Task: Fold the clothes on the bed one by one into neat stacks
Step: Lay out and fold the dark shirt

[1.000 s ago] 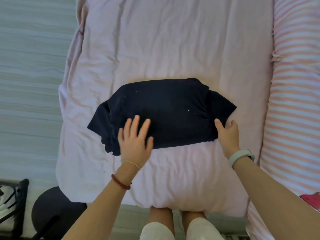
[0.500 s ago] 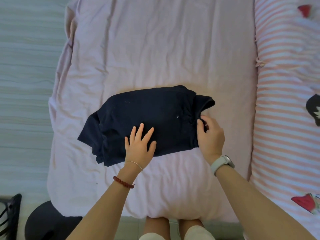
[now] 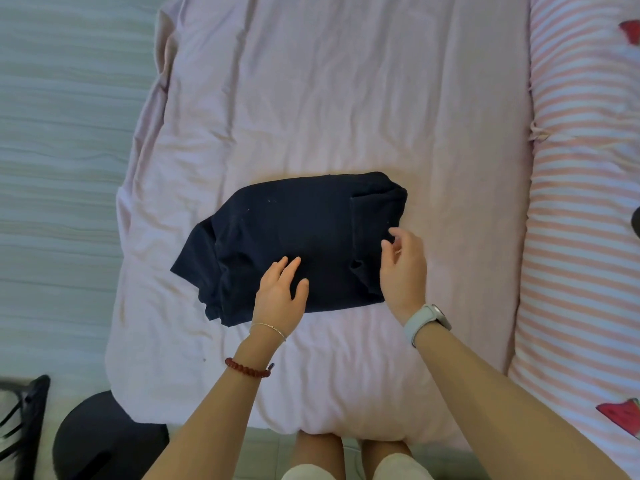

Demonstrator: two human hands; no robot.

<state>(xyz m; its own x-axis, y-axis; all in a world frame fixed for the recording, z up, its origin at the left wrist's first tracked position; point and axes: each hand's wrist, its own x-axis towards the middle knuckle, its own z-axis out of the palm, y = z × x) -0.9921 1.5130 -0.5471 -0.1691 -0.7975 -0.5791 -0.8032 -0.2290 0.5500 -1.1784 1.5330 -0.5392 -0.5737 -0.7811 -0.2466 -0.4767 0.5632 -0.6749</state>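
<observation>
A dark navy garment (image 3: 294,233) lies partly folded in the middle of the pink bed (image 3: 346,98). Its right sleeve is folded in over the body; its left sleeve still sticks out to the left. My left hand (image 3: 280,296) rests flat on the garment's near edge, fingers straight. My right hand (image 3: 403,268) hovers at the garment's right end with fingers loosely spread, holding nothing.
A pink-and-white striped quilt (image 3: 585,202) with red patches runs along the right side of the bed. A round black stool (image 3: 100,441) and a black frame (image 3: 24,420) stand on the pale floor (image 3: 62,168) at the lower left. My knees touch the bed's near edge.
My right hand folded the right sleeve over the garment's body, then let go and lifted off. My left hand stayed pressed on the near edge.
</observation>
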